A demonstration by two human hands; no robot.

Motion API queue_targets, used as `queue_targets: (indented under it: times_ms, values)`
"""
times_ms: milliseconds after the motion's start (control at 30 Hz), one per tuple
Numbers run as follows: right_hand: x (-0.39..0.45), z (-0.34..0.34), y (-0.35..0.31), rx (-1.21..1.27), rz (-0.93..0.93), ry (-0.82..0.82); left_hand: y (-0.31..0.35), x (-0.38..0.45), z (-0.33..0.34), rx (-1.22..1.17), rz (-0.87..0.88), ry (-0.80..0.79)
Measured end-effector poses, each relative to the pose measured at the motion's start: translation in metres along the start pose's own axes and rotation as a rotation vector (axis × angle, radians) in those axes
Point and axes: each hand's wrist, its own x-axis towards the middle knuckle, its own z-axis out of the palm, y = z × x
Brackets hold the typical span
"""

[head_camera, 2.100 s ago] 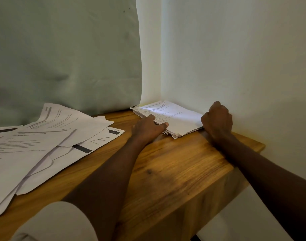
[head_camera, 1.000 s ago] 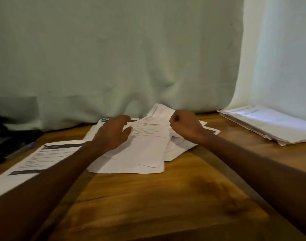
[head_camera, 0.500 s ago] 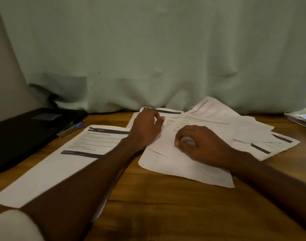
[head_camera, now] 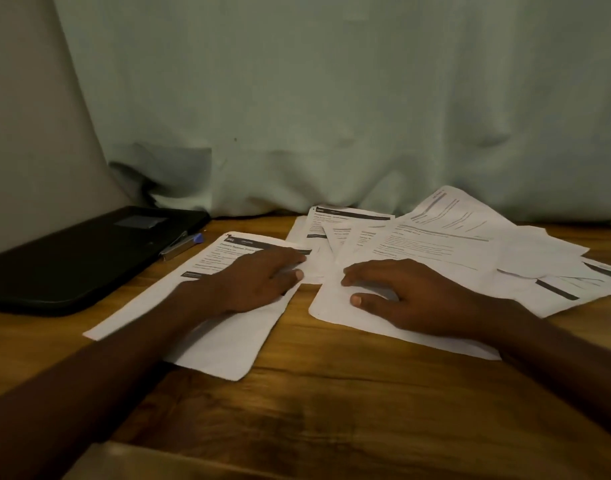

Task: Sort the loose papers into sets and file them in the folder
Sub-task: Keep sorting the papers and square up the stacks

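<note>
Left hand: palm down, fingers extended, flat. Right hand: palm down, fingers spread, slightly arched. Forearms bare, converging inward.

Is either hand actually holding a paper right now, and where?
Neither. Left hand rests flat on the left sheet; right hand rests on the overlapping sheets.

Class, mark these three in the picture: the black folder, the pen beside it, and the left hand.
black folder (head_camera: 79,258), head view, middle of its cover.
pen (head_camera: 181,244), head view, on its barrel, below the blue cap.
left hand (head_camera: 252,282), head view, back of the hand resting on a sheet.
</note>
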Motion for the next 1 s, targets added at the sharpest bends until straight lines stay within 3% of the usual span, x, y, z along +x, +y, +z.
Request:
queue_targets:
  times_ms: [300,400,467,500,567,667,767,1000]
  values:
    - [0.0,0.0,0.002,0.034,-0.029,0.039,0.012,0.049,-0.003,0.358,-0.113,-0.051]
    - [0.003,-0.01,0.013,-0.033,-0.031,0.362,0.024,0.066,-0.004,0.309,-0.109,0.195]
    - [0.003,-0.023,0.027,-0.068,0.152,0.583,0.044,0.082,-0.002,0.191,-0.04,0.338]
    - [0.0,-0.03,0.034,-0.11,0.276,0.603,0.056,0.088,-0.001,0.113,-0.015,0.341]
    - [-0.009,-0.035,0.046,-0.261,0.557,0.423,0.078,0.097,0.005,0.005,-0.012,0.291]
    - [-0.024,-0.035,0.055,-0.401,0.876,0.109,0.097,0.1,0.027,0.029,-0.079,0.206]
    - [-0.029,-0.042,0.064,-0.394,1.011,0.106,0.097,0.097,0.047,0.058,-0.107,0.202]
    - [-0.027,-0.045,0.065,-0.182,1.029,0.18,0.096,0.091,0.045,0.066,-0.123,0.273]
